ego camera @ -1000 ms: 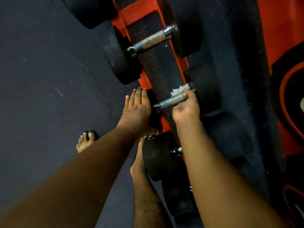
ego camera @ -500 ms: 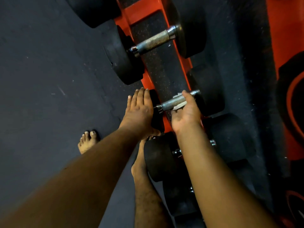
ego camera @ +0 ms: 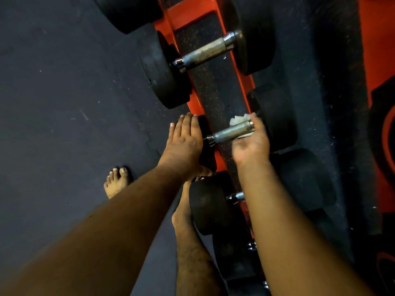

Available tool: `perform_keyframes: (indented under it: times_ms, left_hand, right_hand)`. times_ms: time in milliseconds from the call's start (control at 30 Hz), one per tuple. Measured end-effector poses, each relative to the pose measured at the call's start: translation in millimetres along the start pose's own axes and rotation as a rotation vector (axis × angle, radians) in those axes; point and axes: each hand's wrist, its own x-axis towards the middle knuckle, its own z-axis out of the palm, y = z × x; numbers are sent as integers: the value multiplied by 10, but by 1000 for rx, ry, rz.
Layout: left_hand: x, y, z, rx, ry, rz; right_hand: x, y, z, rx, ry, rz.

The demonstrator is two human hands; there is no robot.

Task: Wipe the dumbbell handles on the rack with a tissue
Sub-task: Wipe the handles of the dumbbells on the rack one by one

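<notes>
My right hand (ego camera: 252,142) has rolled since half a second ago: then only a sliver of paper showed under the bar, now the crumpled white tissue (ego camera: 238,120) pokes out above the knurled steel dumbbell handle (ego camera: 232,131) and again below it. The fingers curl round the far end of that handle with the tissue wrapped between palm and metal, so I read this as a twisting wipe partway round the bar, with the near stretch of it towards the collar bare of tissue.

My left hand (ego camera: 184,144) has not shifted; it lies flat, fingers straight, pressed on the black rubber end weight (ego camera: 206,144) nearest me, steadying the dumbbell.

The orange steel rack (ego camera: 195,14) with its speckled dark tray holds the row. Beyond the one I am wiping sits a larger dumbbell with its bare knurled handle (ego camera: 205,52) untouched by either hand. Nearer me another black dumbbell (ego camera: 208,202) rests in the rack, its handle mostly hidden under my right forearm. I judge several handles remain to be wiped.
</notes>
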Motion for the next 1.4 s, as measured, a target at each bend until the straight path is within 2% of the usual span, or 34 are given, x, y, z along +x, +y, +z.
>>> perform_keyframes:
  times_ms: [67, 167, 300, 367, 400, 500, 533, 600, 667, 800, 867, 933, 1100, 1133, 1233, 1267, 1333, 1400]
  left_hand:
    - [1, 7, -8, 2, 7, 5]
    - [-6, 6, -18, -5, 10, 13]
    - [-3, 4, -8, -25, 13, 12]
    - [0, 5, -6, -33, 12, 12]
    - [1, 2, -9, -27, 14, 12]
    - [2, 4, -9, -8, 4, 15]
    - [6, 7, -8, -11, -3, 11]
    - [10, 11, -11, -10, -10, 7]
    - [7, 1, -17, -3, -11, 14]
    - [4, -14, -14, 5, -22, 15]
    - [2, -15, -11, -2, -20, 20]
    - [8, -20, -10, -9, -9, 20]
    - [4, -14, -5, -1, -3, 14]
    - [3, -9, -9, -3, -7, 12]
    - [6, 8, -31, 2, -17, 0]
    - [5, 11, -38, 6, -20, -4]
    - [11, 7, -34, 4, -24, -4]
    - [15, 5, -12, -8, -15, -4]
  right_hand:
    - [-44, 92, 2, -120, 32, -11]
    - [-178, 402, -138, -353, 73, 82]
    - [-364, 492, -351, -660, 147, -35]
    - [-494, 423, -341, -784, 48, -166]
    - [-534, 356, -301, -909, -13, -311]
    - [-379, 181, -104, -1435, -169, -829]
    - [-266, 163, -23, -1703, -245, -925]
    - [-83, 253, -25, -2201, -394, -930]
    - [-24, 318, -194, -2347, -509, -981]
    - [-119, 291, -626, -2155, -639, -1130]
    - [-209, 367, -774, -1996, -595, -1053]
    - [-357, 489, -851, -1684, -456, -860]
    - [-425, 438, -491, -492, 292, -279]
    - [-368, 370, -370, -336, 370, -222]
    - [-137, 134, -29, 90, 391, -224]
    - [-88, 136, 45, 107, 402, -219]
    - [-93, 258, 73, -84, 390, -129]
    - [-240, 422, 13, -309, 262, 16]
